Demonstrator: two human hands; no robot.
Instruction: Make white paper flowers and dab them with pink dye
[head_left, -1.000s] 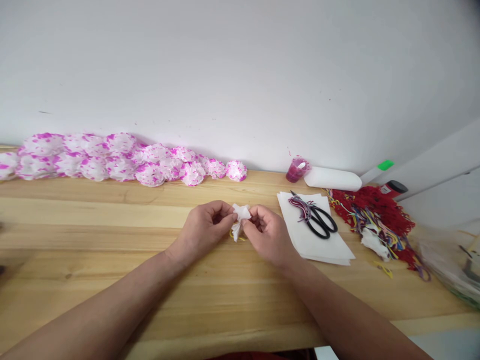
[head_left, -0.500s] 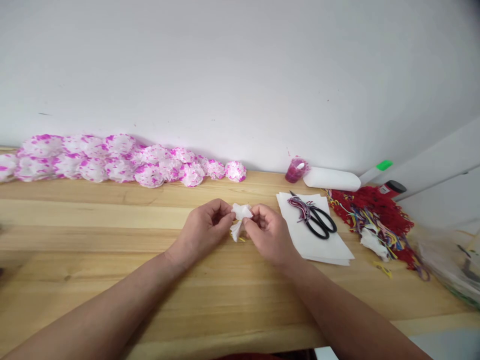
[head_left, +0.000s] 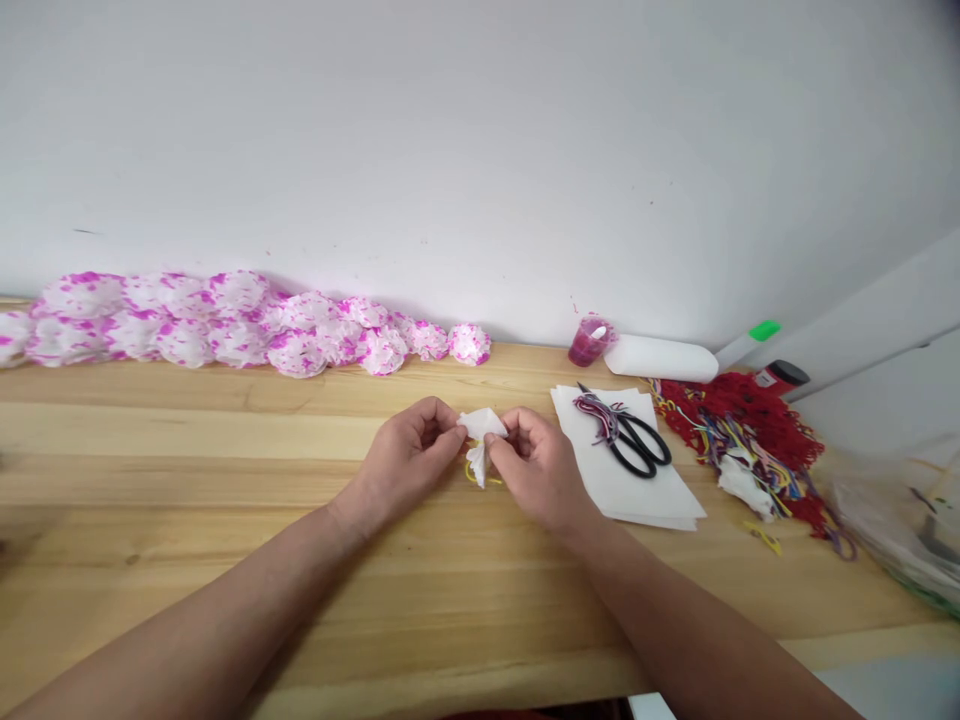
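Observation:
Between my two hands, above the wooden table, is a small gathered piece of white tissue paper [head_left: 481, 424]. My left hand [head_left: 412, 450] pinches its left edge between thumb and forefinger. On the other side my right hand [head_left: 541, 462] grips the paper with thumb and fingertips. A pleated end of the paper hangs down below the thumbs, with a bit of yellow yarn [head_left: 472, 474] showing by it. My right fingers hide part of the paper. Black-handled scissors [head_left: 637, 445] lie to the right on a stack of white sheets [head_left: 660, 500], with purple yarn strands [head_left: 600, 417] over the blades.
White-and-magenta paper pompoms [head_left: 240, 340] line the wall at the left. A cup of magenta liquid [head_left: 590, 342], a white roll [head_left: 660, 358], a green-capped bottle [head_left: 750, 342] and a dark jar [head_left: 781, 378] stand or lie back right. Red yarn [head_left: 780, 425] and a plastic bag [head_left: 892, 520] are farther right.
The white tissue's upper part has spread into a flatter, pointed shape, and its hanging end has shifted slightly right. More yellow yarn shows. Both hands keep nearly the same place.

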